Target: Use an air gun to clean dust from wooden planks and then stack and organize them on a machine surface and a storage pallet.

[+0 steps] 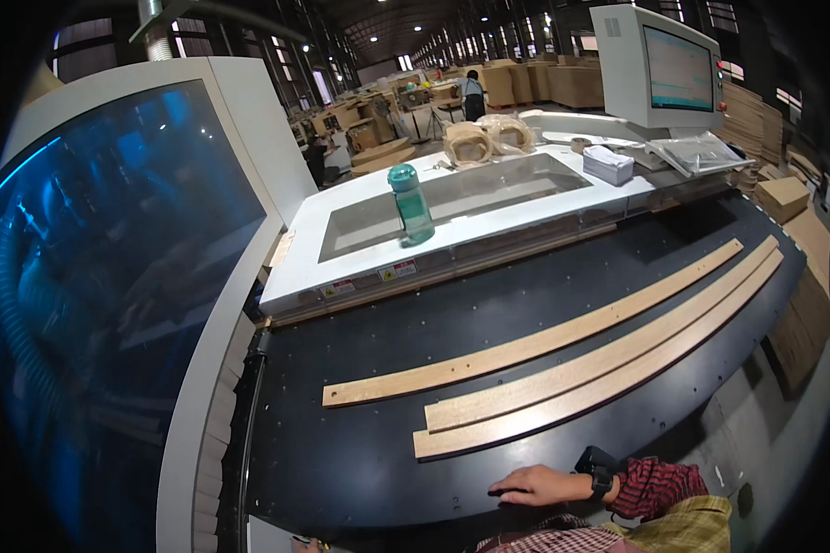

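My right hand (537, 485) lies palm down at the near edge of a black table (341, 470), its fingers stretched out to the left and nothing visible in them. A dark device is strapped to that wrist. Beyond the hand, two long wooden strips (526, 405) lie side by side, touching or nearly so. A third wooden strip (516, 352), with small holes in it, rests farther back and apart from them. Only a bit of my left hand (312, 546) shows at the lower edge, by the table's near left corner; its fingers are mostly hidden.
A machine with a dark, blue-lit window (138, 276) rises at the left. Behind the table, a white cover (295, 276) carries a green bottle (413, 207), a paper stack (609, 164) and wrapped rolls (470, 143). A monitor (678, 74) stands back right. Far off, a person (473, 97) stands among stacked boards.
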Demonstrator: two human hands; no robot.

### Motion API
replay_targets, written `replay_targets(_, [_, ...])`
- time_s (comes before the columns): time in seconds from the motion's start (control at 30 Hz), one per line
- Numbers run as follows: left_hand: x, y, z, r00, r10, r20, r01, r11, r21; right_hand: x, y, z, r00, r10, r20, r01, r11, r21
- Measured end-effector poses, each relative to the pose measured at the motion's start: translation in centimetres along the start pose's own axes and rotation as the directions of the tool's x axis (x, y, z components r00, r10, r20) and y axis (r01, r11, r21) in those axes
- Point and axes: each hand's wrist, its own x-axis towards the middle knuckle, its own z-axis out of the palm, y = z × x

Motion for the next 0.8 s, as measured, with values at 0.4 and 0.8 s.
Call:
replay_targets(0.4, [-13.2, 9.5, 1.3, 0.723, 0.634, -0.276, -0.613, 0.772, 0.166, -1.5, -3.4, 2.2, 0.970, 0.224, -0.094, -0.216, 0.973, 0.084])
replay_targets(0.8, [-28.6, 33.3, 10.3, 0.392, 0.787, 0.476, -0.139, 0.562, -0.815, 5.3, -7.6, 7.4, 0.992, -0.120, -0.026, 0.121, 0.923, 0.366])
